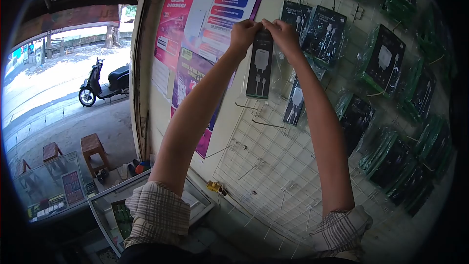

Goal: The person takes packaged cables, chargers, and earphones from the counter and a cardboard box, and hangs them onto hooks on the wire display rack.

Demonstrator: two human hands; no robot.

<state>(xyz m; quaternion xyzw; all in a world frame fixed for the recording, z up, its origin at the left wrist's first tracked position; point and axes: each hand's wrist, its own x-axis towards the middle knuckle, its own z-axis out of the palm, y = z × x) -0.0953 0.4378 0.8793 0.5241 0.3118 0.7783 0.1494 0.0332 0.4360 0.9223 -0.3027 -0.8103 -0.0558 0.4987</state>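
Both arms are raised toward the wall. My left hand (244, 35) and my right hand (282, 38) meet at the top of a slim black charger package (259, 66) in clear plastic, their fingers closed on its upper edge. The package hangs upright below them and shows a white charger and cables. Just right of my right hand, similar black packages (325, 34) hang on the wire grid rack (254, 176). Another narrow package (294, 99) hangs lower, beside the held one. The exact fingertip grip is too small to tell.
More wrapped packages (383, 61) fill the rack's right side. Posters (177, 17) cover the wall at left. Bare metal hooks (267, 124) stick out below the hands. Glass display cases (49, 186), a wooden stool (94, 147) and a parked scooter (105, 84) are at left.
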